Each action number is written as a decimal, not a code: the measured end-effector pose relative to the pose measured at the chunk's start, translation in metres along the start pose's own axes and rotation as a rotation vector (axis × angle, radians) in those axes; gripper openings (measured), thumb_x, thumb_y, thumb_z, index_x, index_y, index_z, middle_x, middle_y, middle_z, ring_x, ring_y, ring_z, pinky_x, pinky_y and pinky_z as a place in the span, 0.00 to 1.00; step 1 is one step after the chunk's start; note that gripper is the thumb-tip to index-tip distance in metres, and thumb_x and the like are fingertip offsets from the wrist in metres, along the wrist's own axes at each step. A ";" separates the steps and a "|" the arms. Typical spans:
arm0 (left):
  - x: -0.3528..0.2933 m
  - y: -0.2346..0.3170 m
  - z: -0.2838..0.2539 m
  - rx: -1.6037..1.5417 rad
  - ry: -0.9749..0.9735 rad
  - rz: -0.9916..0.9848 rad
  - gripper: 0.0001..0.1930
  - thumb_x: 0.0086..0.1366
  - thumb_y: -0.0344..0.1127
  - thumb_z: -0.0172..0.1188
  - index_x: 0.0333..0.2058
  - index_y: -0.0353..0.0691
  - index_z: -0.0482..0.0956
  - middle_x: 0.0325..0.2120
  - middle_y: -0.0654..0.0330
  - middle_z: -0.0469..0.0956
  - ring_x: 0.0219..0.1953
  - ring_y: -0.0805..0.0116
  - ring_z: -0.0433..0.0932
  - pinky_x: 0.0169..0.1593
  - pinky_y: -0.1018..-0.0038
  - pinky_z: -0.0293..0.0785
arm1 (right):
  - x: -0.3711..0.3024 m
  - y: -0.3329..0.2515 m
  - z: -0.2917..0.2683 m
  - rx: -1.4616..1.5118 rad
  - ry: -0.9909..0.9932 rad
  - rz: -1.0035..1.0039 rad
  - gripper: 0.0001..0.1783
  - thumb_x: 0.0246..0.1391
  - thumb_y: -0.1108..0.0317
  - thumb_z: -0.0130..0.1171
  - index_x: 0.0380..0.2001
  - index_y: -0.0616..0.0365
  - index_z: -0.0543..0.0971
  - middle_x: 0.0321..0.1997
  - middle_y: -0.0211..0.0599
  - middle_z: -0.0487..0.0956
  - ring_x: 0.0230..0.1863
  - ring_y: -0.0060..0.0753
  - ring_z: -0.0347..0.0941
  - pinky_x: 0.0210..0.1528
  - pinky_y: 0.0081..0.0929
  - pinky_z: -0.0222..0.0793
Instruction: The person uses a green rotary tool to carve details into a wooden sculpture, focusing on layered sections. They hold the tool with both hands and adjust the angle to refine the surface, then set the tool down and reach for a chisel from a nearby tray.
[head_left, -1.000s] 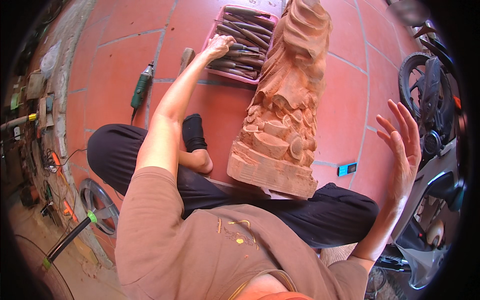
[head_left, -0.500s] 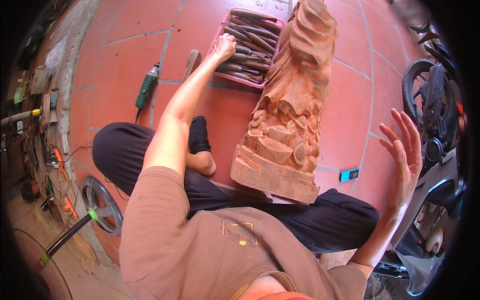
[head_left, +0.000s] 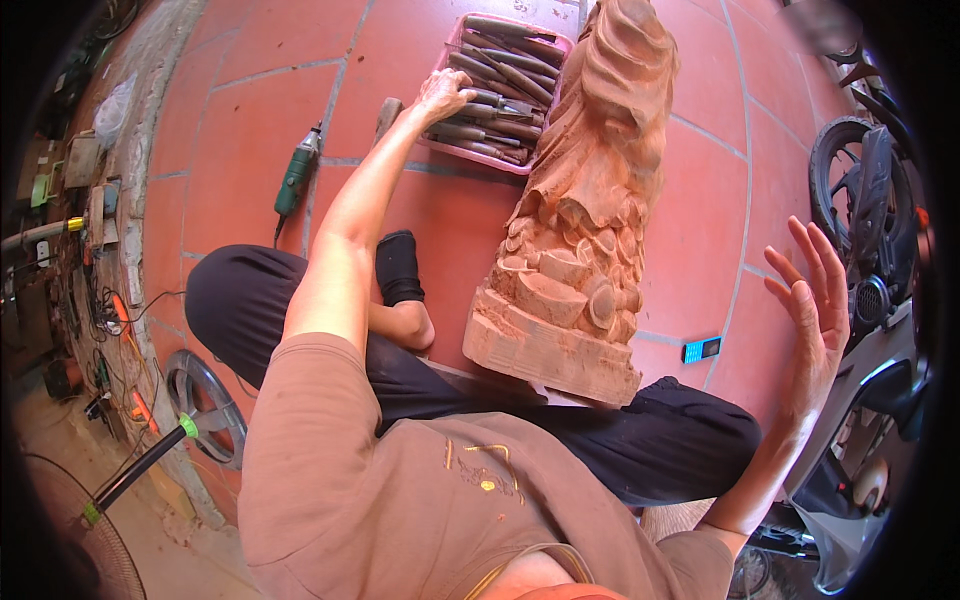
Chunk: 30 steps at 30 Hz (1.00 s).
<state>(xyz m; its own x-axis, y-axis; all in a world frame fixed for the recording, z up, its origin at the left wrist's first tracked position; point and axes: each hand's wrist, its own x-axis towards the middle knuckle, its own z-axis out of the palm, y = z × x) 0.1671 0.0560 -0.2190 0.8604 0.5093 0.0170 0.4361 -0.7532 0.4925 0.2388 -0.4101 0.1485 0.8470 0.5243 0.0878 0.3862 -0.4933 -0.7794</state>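
My left hand [head_left: 443, 95] reaches over the left edge of a pink plastic basket [head_left: 476, 156] filled with wood-carving chisels [head_left: 515, 75]. Its fingers are spread and bent down against the chisels, with no tool seen lifted; the fingertips are partly hidden. Right of the basket a reddish-brown wood carving [head_left: 590, 200] lies lengthwise, its folds of drapery at the far end and rounded, bowl-like shapes close to its flat base near my lap. My right hand [head_left: 815, 310] is raised off to the right, fingers apart, holding nothing.
A green rotary power tool [head_left: 295, 175] lies on the red tiles at left, and a wooden mallet-like piece [head_left: 388, 120] beside the basket. A small blue phone [head_left: 701, 349] rests right of the carving. A motorbike [head_left: 860, 210] stands at far right; a fan [head_left: 75, 540] is at lower left.
My left hand has shifted slightly left and nearer along the basket, and its fingers look more spread. The right hand stays raised, almost unmoved.
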 end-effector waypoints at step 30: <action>-0.036 0.047 -0.057 -0.221 -0.393 0.006 0.11 0.71 0.43 0.58 0.45 0.43 0.77 0.26 0.61 0.78 0.25 0.74 0.78 0.31 0.73 0.77 | -0.002 0.008 -0.004 0.025 -0.073 -0.090 0.29 0.64 0.51 0.60 0.63 0.53 0.74 0.60 0.43 0.78 0.53 0.36 0.81 0.56 0.33 0.76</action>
<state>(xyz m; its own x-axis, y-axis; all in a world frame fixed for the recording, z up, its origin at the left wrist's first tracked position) 0.1417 0.0266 -0.1469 0.9160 0.2765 -0.2907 0.4012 -0.6267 0.6681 0.2413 -0.4181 0.1439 0.7801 0.6154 0.1130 0.4491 -0.4250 -0.7860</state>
